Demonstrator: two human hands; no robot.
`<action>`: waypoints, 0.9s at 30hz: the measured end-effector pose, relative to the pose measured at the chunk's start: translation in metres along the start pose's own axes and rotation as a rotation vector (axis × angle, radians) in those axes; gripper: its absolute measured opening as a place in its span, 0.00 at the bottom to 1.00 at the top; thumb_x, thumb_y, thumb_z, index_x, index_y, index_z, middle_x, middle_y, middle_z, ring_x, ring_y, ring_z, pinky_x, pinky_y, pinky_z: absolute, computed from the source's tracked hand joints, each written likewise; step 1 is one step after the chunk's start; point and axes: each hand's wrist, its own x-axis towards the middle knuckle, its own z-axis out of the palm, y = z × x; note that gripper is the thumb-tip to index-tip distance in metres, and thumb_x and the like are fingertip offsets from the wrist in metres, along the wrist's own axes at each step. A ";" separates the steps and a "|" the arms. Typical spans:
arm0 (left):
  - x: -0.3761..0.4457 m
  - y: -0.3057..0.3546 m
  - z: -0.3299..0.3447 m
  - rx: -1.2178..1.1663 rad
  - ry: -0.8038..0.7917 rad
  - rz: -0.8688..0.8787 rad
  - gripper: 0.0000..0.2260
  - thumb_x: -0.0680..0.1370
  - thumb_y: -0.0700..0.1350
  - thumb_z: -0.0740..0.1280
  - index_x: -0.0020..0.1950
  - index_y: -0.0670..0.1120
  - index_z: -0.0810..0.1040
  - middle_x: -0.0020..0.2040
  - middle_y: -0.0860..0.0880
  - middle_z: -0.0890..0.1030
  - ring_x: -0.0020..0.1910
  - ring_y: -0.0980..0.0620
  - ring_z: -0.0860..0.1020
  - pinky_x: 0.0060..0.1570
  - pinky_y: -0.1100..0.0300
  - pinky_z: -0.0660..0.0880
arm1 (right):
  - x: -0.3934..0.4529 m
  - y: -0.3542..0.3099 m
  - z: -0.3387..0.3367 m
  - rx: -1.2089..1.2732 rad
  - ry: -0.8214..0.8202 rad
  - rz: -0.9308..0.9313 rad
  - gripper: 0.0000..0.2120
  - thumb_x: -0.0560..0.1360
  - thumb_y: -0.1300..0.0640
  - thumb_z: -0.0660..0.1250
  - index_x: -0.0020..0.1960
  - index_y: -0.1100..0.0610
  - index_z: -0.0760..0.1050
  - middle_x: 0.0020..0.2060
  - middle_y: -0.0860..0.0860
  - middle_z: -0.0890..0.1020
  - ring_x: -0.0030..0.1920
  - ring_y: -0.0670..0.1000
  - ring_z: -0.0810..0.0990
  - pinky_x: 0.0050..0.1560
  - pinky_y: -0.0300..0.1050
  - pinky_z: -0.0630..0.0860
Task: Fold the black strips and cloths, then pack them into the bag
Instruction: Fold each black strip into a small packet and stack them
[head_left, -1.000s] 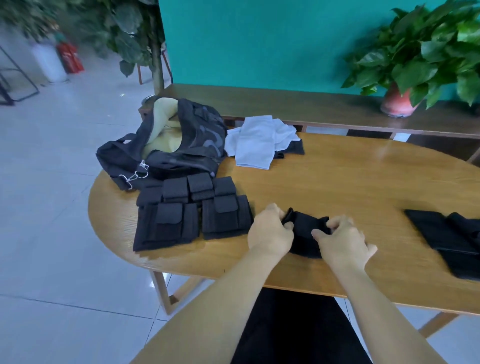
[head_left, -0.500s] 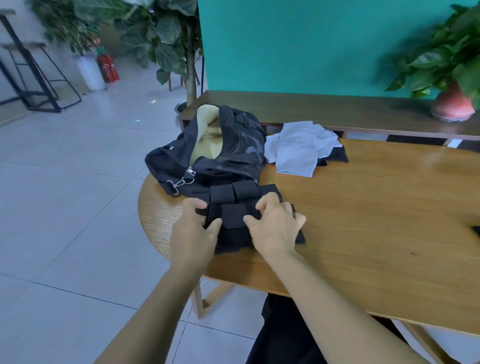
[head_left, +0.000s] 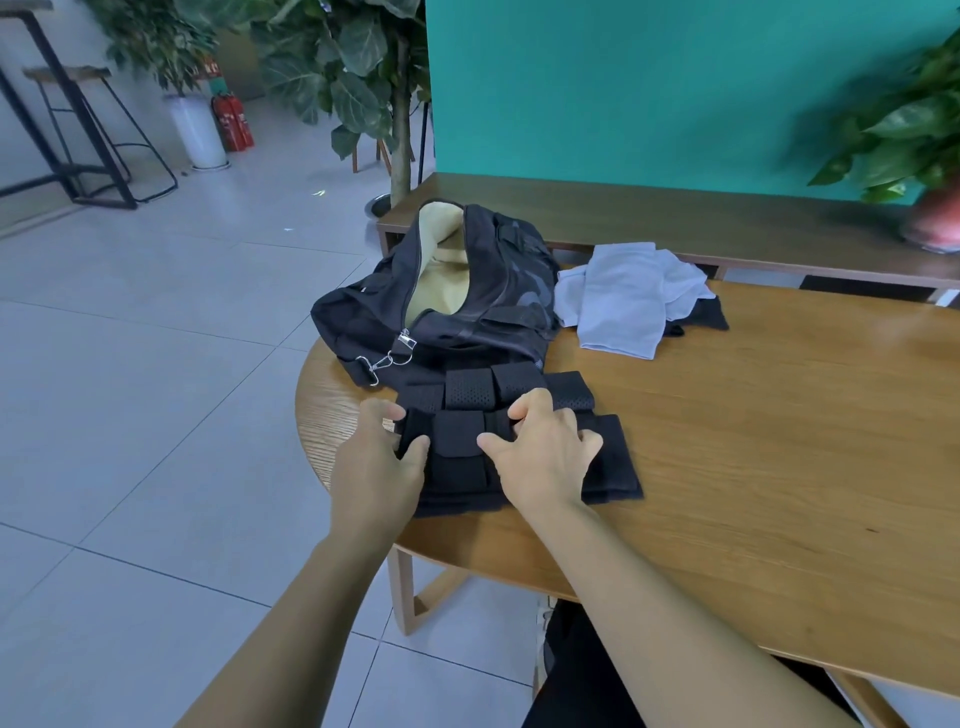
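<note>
Both hands gathered the folded black strips (head_left: 511, 457) at the table's (head_left: 779, 441) rounded end, the left hand (head_left: 376, 462) pinching the stack's left edge, the right hand (head_left: 540, 457) curled over its top, apparently to lift them together. The stack's long axis ran left-right, just before the open bag (head_left: 441, 306).

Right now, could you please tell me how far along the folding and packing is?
Folded black strips sit stacked beside the open bag, whose visible lining holds nothing. The left hand and right hand grip the front stack. The pale cloths remain loosely piled; nothing visibly packed.
</note>
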 end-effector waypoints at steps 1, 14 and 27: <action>-0.001 -0.001 -0.001 -0.007 0.004 0.008 0.10 0.76 0.44 0.67 0.55 0.50 0.70 0.34 0.53 0.78 0.38 0.48 0.78 0.43 0.47 0.77 | -0.001 0.000 0.000 0.008 0.003 -0.002 0.16 0.73 0.46 0.69 0.52 0.47 0.63 0.38 0.43 0.73 0.51 0.45 0.69 0.53 0.44 0.53; -0.009 -0.009 0.003 0.214 0.127 0.431 0.11 0.77 0.36 0.62 0.59 0.45 0.76 0.59 0.47 0.76 0.57 0.45 0.74 0.52 0.51 0.71 | -0.018 0.010 0.005 -0.225 0.319 -0.448 0.04 0.72 0.52 0.70 0.46 0.51 0.78 0.49 0.48 0.79 0.53 0.55 0.75 0.53 0.50 0.65; -0.011 -0.018 0.014 0.444 0.005 0.570 0.16 0.76 0.35 0.65 0.61 0.47 0.80 0.67 0.47 0.76 0.69 0.47 0.71 0.60 0.46 0.68 | -0.025 0.028 0.011 -0.417 0.263 -0.757 0.06 0.73 0.56 0.70 0.50 0.52 0.81 0.52 0.48 0.83 0.55 0.51 0.80 0.61 0.52 0.63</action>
